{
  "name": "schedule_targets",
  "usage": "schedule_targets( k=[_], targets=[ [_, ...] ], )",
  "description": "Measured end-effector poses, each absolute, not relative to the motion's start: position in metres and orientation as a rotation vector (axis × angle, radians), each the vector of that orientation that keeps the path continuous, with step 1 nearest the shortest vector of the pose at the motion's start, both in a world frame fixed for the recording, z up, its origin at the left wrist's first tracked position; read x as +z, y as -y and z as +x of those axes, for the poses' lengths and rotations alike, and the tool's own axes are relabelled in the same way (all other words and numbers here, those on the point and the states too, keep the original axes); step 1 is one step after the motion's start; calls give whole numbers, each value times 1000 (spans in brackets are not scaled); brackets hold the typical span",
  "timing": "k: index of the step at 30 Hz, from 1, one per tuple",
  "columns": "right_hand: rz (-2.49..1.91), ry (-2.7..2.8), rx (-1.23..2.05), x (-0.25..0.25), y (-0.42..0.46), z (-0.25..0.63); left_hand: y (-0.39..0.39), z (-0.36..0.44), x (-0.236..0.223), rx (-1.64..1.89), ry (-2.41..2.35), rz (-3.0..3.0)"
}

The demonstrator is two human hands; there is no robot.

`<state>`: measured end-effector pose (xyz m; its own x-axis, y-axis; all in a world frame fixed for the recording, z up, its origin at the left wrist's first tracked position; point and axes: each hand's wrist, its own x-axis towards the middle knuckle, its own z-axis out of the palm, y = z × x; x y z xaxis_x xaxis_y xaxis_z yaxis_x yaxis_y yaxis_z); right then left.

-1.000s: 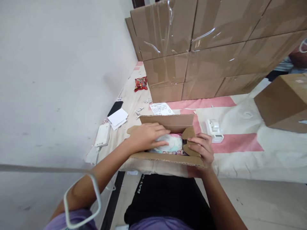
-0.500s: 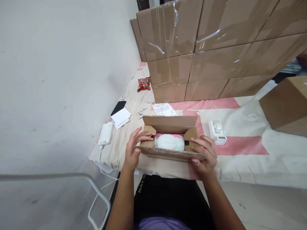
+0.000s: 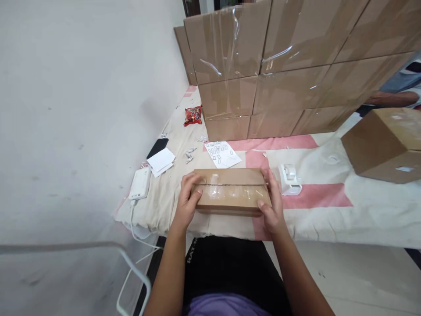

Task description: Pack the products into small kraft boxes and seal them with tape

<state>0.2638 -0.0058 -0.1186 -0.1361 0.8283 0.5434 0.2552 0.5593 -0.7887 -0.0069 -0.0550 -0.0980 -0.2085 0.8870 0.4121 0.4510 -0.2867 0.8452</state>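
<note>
A small brown cardboard box (image 3: pixel 232 193) lies on the cloth-covered surface in front of me with its top flaps folded shut and a seam running along the top. My left hand (image 3: pixel 187 202) grips its left end, fingers curled over the top edge. My right hand (image 3: pixel 271 205) clasps the right end, thumb on the near side. The pink and white packet inside is hidden.
A wall of taped cartons (image 3: pixel 279 66) stands behind. A white label printer (image 3: pixel 288 180) sits right of the box, a larger carton (image 3: pixel 384 145) far right. Left lie a printed sheet (image 3: pixel 222 154), white cards (image 3: pixel 161 161), a power bank (image 3: pixel 140 184), a phone (image 3: pixel 158 148), a red snack packet (image 3: pixel 192 115).
The box was open with a pink and white packet showing; my left hand left the inside, the flaps came down, and both hands now hold the closed box.
</note>
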Motion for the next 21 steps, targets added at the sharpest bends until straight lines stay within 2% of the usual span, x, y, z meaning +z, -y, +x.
schedule_targets(
  k=[5, 12, 17, 21],
  targets=[
    [-816, 1686, 453, -120, 0, 259, 61, -5, -82, 1311, -1807, 2121],
    [-825, 1698, 390, -116, -5, 256, 77, 7, -59, 731, -1997, 2485],
    [-865, 1667, 450, -124, 3, 259, 75, 5, -79, 930, -1964, 2436],
    [-976, 1434, 468, -140, 19, 293, 60, -5, -90, 1107, -1833, 2399]
  ],
)
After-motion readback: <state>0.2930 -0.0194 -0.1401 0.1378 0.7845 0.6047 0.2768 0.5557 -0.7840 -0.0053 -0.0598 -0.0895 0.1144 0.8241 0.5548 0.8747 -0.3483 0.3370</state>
